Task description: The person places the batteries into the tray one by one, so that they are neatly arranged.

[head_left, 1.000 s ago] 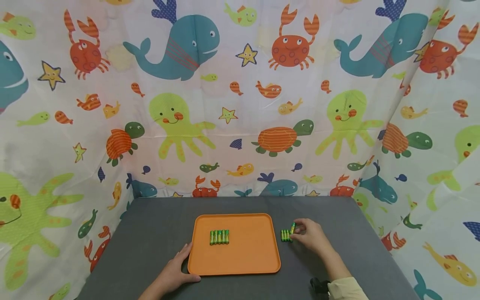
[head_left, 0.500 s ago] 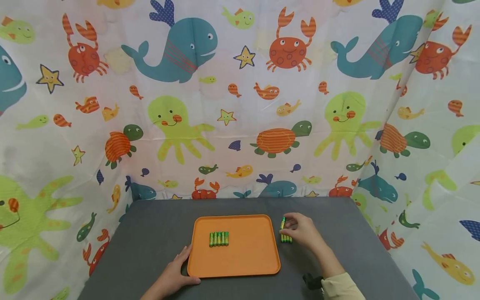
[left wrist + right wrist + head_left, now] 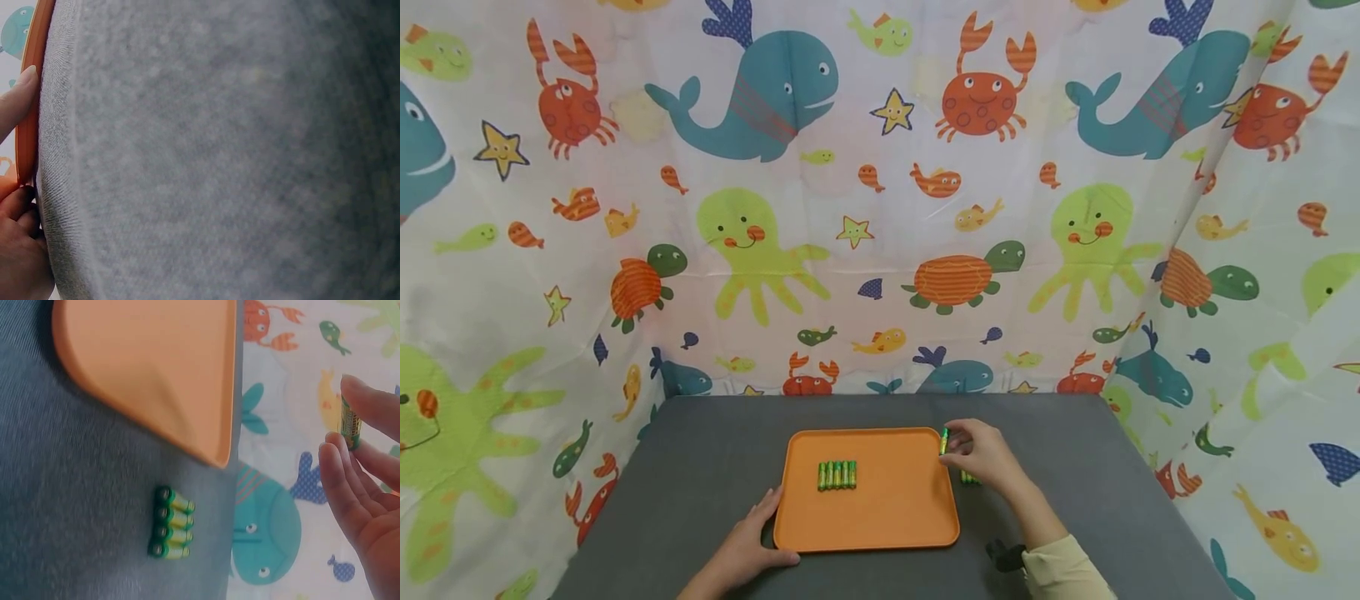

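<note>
My right hand [image 3: 991,458] pinches a green and yellow battery [image 3: 943,442] between thumb and fingers, over the right edge of an orange tray [image 3: 895,523]. In the right wrist view that battery [image 3: 350,427] is held upright, clear of the table. Several matching batteries [image 3: 837,476] lie side by side in the tray, left of its middle. Another short row of batteries [image 3: 177,519] lies on the table right of the tray, partly hidden by my right hand in the head view. My left hand [image 3: 743,543] holds the tray's front left corner, thumb along the front rim and fingers along the left.
The tray and batteries are on a dark grey tabletop [image 3: 715,442]. A white curtain [image 3: 880,350] printed with sea animals stands behind the table and along both sides. A black strap-like object [image 3: 1004,555] is at my right wrist, beside a pale yellow sleeve [image 3: 1066,567].
My right hand has lifted the battery from the row on the table and carried it left to the tray's right rim. My left hand has stayed at the tray's corner.
</note>
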The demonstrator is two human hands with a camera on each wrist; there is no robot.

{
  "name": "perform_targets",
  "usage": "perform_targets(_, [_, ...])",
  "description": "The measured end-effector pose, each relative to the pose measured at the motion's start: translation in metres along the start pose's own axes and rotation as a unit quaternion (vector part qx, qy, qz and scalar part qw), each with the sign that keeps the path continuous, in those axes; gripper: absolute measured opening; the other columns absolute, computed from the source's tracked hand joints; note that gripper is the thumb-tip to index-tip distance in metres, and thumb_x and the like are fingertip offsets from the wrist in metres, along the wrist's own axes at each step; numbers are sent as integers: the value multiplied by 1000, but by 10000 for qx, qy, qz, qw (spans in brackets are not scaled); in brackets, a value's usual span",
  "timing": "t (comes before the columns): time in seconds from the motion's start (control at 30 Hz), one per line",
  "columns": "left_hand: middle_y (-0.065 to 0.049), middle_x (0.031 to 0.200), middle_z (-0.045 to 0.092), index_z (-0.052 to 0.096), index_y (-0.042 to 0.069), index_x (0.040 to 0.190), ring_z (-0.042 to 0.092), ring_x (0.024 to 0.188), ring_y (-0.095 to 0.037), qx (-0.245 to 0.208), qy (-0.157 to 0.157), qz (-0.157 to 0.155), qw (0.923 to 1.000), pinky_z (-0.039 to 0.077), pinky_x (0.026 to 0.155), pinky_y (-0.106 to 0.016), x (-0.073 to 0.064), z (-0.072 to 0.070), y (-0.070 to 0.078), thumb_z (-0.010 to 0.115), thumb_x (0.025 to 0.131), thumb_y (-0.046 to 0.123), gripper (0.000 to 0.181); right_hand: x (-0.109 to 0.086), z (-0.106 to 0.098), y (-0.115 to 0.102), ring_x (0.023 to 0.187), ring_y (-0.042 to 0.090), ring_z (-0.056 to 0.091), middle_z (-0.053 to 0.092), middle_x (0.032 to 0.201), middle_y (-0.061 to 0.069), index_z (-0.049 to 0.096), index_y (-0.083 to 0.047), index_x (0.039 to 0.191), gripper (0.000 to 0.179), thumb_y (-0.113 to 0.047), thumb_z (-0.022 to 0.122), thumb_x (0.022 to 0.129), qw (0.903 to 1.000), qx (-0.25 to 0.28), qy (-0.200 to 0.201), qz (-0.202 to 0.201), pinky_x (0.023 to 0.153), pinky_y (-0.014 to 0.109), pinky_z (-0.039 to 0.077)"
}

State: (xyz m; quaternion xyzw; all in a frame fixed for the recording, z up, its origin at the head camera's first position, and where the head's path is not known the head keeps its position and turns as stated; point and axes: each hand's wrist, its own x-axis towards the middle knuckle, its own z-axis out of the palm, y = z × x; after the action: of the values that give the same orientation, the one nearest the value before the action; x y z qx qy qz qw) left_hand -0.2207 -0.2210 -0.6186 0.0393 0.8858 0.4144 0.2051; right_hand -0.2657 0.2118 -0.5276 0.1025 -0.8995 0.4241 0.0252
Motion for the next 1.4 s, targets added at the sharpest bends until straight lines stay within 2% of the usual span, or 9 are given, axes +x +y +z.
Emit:
perform_targets(0.13, [-23, 166, 20, 25, 18, 163, 16, 148, -57, 47, 53, 17, 10000, 24, 106, -77, -1, -1, -1, 89, 69, 51, 118, 4, 8, -6, 88, 24, 72, 68, 106, 18, 66, 0, 125, 51, -12, 87, 79, 9996, 226, -150, -95, 73, 30, 61])
perform_targets(0.43, [-21, 167, 19, 24, 19, 163, 18, 150, -52, 76, 63, -33, 9999, 26, 107, -75, 2, 0, -3, 90, 68, 53, 120, 16, 31, -12, 91, 28, 69, 68, 105, 15, 68, -2, 122, 50, -12, 88, 78, 9991, 240, -259, -250, 73, 29, 60])
perform_targets(0.57, [-21, 167, 19, 24, 19, 163, 18, 150, -51, 85, 69, -24, 9999, 27, 108, -74, 3, 1, -4, 90, 67, 52, 121, 21, 41, -15, 94, 27, 68, 67, 110, 16, 68, -4, 122, 49, -14, 88, 78, 9986, 266, -386, -249, 73, 30, 60])
perform_targets(0.87, [-20, 167, 19, 24, 19, 163, 18, 151, -50, 98, 86, 23, 9999, 27, 108, -74, 2, 0, -4, 90, 68, 52, 121, 32, 65, -22, 100, 36, 66, 65, 120, 19, 67, -7, 125, 48, -15, 85, 82, 9971, 414, -598, -230, 71, 32, 58])
perform_targets(1.1, [-21, 166, 21, 25, 18, 162, 18, 151, -51, 114, 109, 97, 9998, 26, 109, -74, 3, 1, -4, 90, 67, 52, 121, 37, 79, -31, 99, 31, 65, 65, 118, 16, 66, -7, 128, 51, -19, 85, 82, 9951, 559, -816, -8, 70, 32, 56])
perform_targets(1.4, [-20, 167, 21, 25, 19, 162, 18, 151, -50, 164, 160, 85, 9997, 26, 109, -73, 3, 2, -6, 91, 66, 53, 122, 43, 104, -26, 94, 23, 67, 67, 118, 13, 65, -3, 130, 53, -14, 85, 82, 9921, 531, -1138, 27, 73, 33, 57])
